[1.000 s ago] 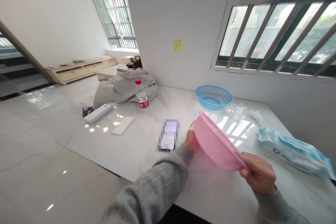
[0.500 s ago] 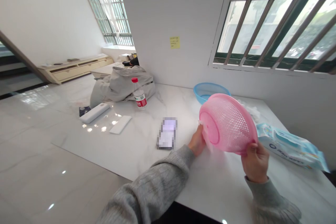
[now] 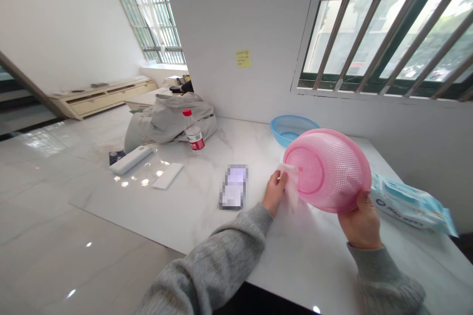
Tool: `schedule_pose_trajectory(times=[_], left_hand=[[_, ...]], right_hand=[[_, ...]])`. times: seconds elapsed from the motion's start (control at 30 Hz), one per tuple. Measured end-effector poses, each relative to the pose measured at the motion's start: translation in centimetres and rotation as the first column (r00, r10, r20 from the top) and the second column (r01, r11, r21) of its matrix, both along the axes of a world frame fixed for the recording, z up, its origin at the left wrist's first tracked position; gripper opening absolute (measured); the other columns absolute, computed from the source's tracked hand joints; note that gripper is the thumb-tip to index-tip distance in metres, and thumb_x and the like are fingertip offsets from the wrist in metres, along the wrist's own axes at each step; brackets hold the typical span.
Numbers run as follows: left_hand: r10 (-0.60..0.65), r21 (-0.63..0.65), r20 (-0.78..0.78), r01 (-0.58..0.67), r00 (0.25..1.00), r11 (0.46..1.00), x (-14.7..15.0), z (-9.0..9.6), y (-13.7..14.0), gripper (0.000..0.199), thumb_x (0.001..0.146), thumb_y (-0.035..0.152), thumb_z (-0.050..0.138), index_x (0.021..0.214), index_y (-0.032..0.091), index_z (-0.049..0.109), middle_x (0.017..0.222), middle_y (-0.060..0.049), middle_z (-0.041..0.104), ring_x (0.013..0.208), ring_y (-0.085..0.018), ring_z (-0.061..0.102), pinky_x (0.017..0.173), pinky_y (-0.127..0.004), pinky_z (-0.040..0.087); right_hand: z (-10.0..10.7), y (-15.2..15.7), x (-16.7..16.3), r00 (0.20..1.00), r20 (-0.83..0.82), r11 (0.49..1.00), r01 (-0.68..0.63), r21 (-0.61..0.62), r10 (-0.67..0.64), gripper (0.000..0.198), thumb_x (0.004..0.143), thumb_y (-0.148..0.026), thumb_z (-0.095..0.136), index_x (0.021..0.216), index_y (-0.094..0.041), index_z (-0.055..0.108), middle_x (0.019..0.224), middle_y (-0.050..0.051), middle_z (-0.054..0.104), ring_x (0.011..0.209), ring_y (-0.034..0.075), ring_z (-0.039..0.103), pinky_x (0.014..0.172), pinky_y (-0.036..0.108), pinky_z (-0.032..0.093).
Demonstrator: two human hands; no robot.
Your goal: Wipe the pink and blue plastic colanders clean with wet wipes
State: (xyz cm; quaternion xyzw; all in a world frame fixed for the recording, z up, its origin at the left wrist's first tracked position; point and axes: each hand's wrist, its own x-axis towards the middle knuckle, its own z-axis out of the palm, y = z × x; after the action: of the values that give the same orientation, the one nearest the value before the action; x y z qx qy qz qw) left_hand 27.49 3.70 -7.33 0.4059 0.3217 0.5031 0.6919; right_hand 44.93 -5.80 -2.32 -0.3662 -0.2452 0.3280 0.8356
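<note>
A pink perforated plastic colander is tilted up above the table, its round base turned toward me and to the left. My right hand is closed on its lower right rim, thumb on the near side. Pinched in my left hand is a thin white wipe, which hangs down beside the colander's base. Behind the colander stands a blue plastic basin, partly covered by it. To the right of my right hand lies a blue pack of wipes.
The white marbled table carries a phone, a red-capped bottle, a flat white piece and a long white object. Grey cloth is heaped at the back left. A barred window is in the wall.
The colander has turned so its base faces me more, and has shifted slightly right. My left hand has come off its edge a little, and more of the wipe shows.
</note>
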Motion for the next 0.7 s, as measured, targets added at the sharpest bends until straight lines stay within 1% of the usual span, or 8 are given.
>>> schedule_pose_trajectory(times=[0.1, 0.17, 0.27, 0.37, 0.5, 0.6, 0.7], left_hand=[[-0.017, 0.038, -0.017, 0.018, 1.000, 0.999, 0.1, 0.2, -0.2, 0.061, 0.085, 0.065, 0.072, 0.125, 0.020, 0.067, 0.128, -0.013, 0.066, 0.108, -0.023, 0.064, 0.091, -0.035, 0.053], [-0.021, 0.064, -0.020, 0.022, 1.000, 0.998, 0.1, 0.4, -0.3, 0.060, 0.085, 0.062, 0.073, 0.126, 0.019, 0.068, 0.126, -0.013, 0.067, 0.106, -0.023, 0.064, 0.092, -0.037, 0.053], [0.009, 0.079, -0.024, -0.007, 1.000, 0.997, 0.0, 0.5, -0.2, 0.057, 0.083, 0.059, 0.077, 0.119, 0.016, 0.072, 0.117, -0.014, 0.070, 0.099, -0.022, 0.065, 0.092, -0.039, 0.054], [0.065, 0.073, -0.030, -0.062, 0.997, 0.995, -0.1, 0.6, -0.2, 0.057, 0.080, 0.057, 0.080, 0.118, 0.015, 0.074, 0.113, -0.015, 0.072, 0.097, -0.022, 0.066, 0.091, -0.040, 0.054], [0.151, 0.040, -0.029, -0.150, 0.988, 0.988, -0.3, 0.4, 0.1, 0.052, 0.080, 0.052, 0.081, 0.114, 0.013, 0.078, 0.117, -0.016, 0.073, 0.099, -0.023, 0.067, 0.093, -0.041, 0.055], [0.216, 0.010, -0.027, -0.215, 0.976, 0.976, -0.4, 0.2, 0.4, 0.046, 0.079, 0.049, 0.081, 0.108, 0.014, 0.080, 0.114, -0.014, 0.075, 0.100, -0.023, 0.068, 0.094, -0.040, 0.054], [0.307, -0.018, -0.032, -0.308, 0.951, 0.951, -0.6, 0.2, 0.6, 0.042, 0.077, 0.046, 0.083, 0.107, 0.017, 0.080, 0.108, -0.010, 0.077, 0.099, -0.021, 0.068, 0.093, -0.036, 0.052]], right_hand=[[0.5, 0.0, 0.1, 0.998, -0.062, 1.000, -0.012, 0.019, 0.013, 0.037, 0.089, -0.050, 0.075, 0.120, -0.030, 0.075, 0.128, -0.003, 0.074, 0.127, 0.014, 0.063, 0.115, 0.030, 0.048], [0.6, 0.0, 0.3, 0.995, -0.095, 0.999, -0.019, 0.028, 0.022, 0.037, 0.090, -0.050, 0.074, 0.123, -0.031, 0.074, 0.132, -0.004, 0.073, 0.131, 0.013, 0.061, 0.117, 0.030, 0.047], [0.6, 0.0, 0.4, 0.993, -0.114, 0.999, -0.034, 0.031, 0.037, 0.039, 0.092, -0.048, 0.072, 0.126, -0.030, 0.073, 0.134, -0.003, 0.072, 0.132, 0.013, 0.060, 0.117, 0.029, 0.047], [0.6, 0.0, 0.5, 0.992, -0.120, 0.999, -0.041, 0.025, 0.043, 0.037, 0.094, -0.048, 0.069, 0.126, -0.030, 0.073, 0.135, -0.003, 0.072, 0.132, 0.013, 0.061, 0.118, 0.030, 0.046], [0.5, 0.0, 0.6, 0.992, -0.112, 0.998, -0.052, 0.026, 0.055, 0.034, 0.096, -0.048, 0.067, 0.125, -0.030, 0.073, 0.135, -0.002, 0.071, 0.134, 0.015, 0.060, 0.121, 0.034, 0.043], [0.7, -0.1, 0.9, 0.992, -0.109, 0.998, -0.062, 0.028, 0.065, 0.036, 0.095, -0.051, 0.067, 0.124, -0.032, 0.074, 0.138, -0.001, 0.070, 0.136, 0.018, 0.058, 0.122, 0.038, 0.043], [1.0, -0.1, 1.1, 0.993, -0.109, 0.998, -0.042, 0.045, 0.047, 0.037, 0.095, -0.054, 0.065, 0.125, -0.034, 0.073, 0.138, -0.002, 0.070, 0.140, 0.021, 0.055, 0.123, 0.046, 0.040]])
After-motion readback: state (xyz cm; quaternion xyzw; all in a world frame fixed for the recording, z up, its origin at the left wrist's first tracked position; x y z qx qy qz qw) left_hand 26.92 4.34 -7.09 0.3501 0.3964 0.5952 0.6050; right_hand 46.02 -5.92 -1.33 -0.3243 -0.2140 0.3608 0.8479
